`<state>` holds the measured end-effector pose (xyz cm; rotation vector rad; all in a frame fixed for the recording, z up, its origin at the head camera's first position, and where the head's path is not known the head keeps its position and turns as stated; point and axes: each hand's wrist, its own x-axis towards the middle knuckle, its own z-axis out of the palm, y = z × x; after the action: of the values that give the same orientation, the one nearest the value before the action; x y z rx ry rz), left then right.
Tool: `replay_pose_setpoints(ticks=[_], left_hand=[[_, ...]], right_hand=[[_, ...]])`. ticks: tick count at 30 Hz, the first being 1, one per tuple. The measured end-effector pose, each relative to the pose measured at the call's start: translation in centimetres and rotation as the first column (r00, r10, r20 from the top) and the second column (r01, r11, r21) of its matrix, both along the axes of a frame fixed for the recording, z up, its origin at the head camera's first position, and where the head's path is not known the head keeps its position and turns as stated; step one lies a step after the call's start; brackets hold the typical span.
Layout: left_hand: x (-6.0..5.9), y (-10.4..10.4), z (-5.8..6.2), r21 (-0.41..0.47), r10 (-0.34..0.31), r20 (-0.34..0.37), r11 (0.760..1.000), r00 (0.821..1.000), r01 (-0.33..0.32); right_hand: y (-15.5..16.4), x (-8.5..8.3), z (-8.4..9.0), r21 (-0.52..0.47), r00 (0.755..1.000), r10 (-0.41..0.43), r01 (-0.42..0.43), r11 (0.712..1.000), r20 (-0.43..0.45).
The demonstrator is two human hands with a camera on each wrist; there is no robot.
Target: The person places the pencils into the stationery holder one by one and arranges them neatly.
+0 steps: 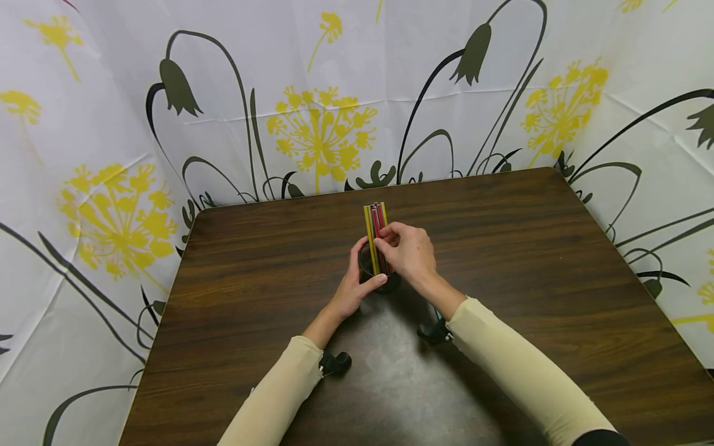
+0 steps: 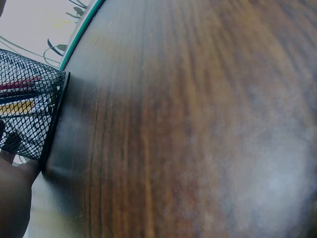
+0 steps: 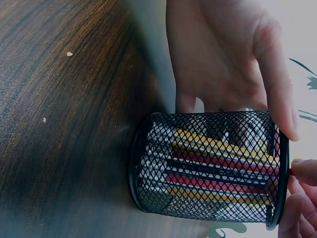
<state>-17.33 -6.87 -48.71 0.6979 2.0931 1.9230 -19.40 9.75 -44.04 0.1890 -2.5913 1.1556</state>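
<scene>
A black wire-mesh pencil cup (image 1: 393,284) stands on the table. My left hand (image 1: 350,290) holds it, with the thumb and fingers around its side near the rim. Several pencils (image 1: 368,230), yellow, red and dark, stand in a bundle inside the cup and stick out above it. My right hand (image 1: 411,253) pinches the bundle just over the rim; which pencils lie between its fingers is partly hidden. Through the mesh in the right wrist view, the yellow and red pencils (image 3: 223,166) run side by side down the cup (image 3: 153,129).
The dark wood-grain table (image 1: 268,272) extends around the cup. Behind it hangs a white curtain (image 1: 357,56) with yellow flowers and dark green bellflowers. Small black wrist cameras sit at both sleeves. Two pale specks lie on the tabletop in the right wrist view.
</scene>
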Motion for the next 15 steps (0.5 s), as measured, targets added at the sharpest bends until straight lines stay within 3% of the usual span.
replay_pose_setpoints(ticks=[15], left_hand=[[0.10,-0.03,0.42,-0.045,0.009,0.019,0.999,1.000,-0.008]], right_hand=[[-0.42,-0.43,-0.09,0.040,0.999,-0.032,0.033,0.999,-0.018]])
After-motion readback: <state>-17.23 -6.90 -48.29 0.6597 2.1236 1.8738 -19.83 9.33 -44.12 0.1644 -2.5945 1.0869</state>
